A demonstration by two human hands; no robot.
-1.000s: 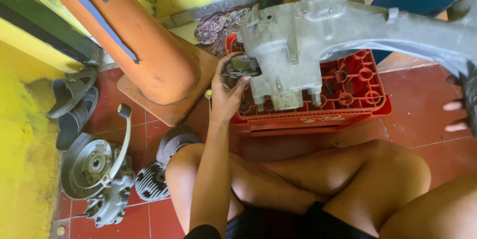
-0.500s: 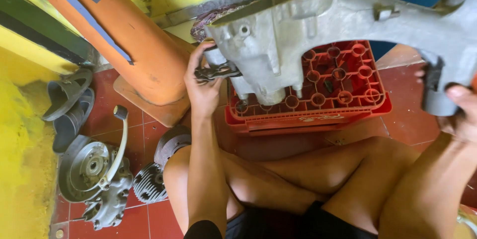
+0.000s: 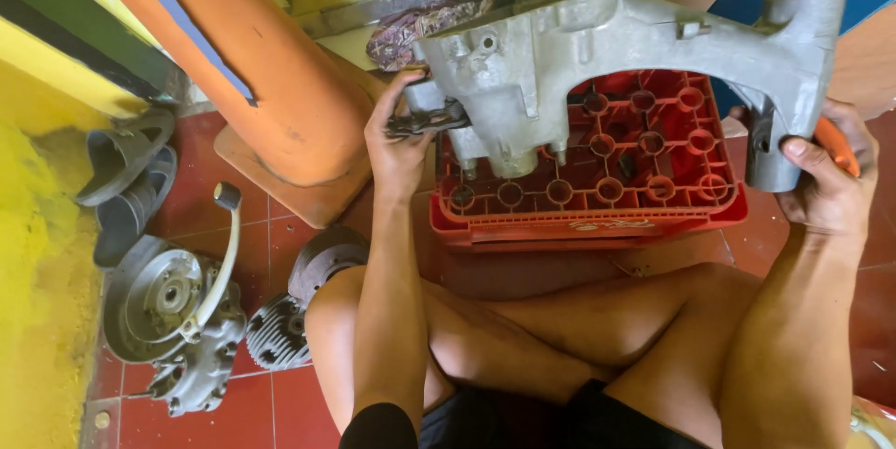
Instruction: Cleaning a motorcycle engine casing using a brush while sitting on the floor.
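both hands grip the grey engine casing (image 3: 616,48) over the red crate (image 3: 597,197), left hand (image 3: 397,146) clasping its geared end (right hand (image 3: 826,183) wrapped round the far lug).

**Grey casting above the crate**

A large grey cast-metal engine casing (image 3: 607,48), arched underneath with a tubular lug at each end, is held level just above the red plastic crate (image 3: 597,216), its studs pointing down toward the crate's round cells.

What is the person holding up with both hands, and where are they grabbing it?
A big grey metal engine casing. The left hand grips its left end by the dark chain; the right hand holds the round tube end on the right, above the red crate.
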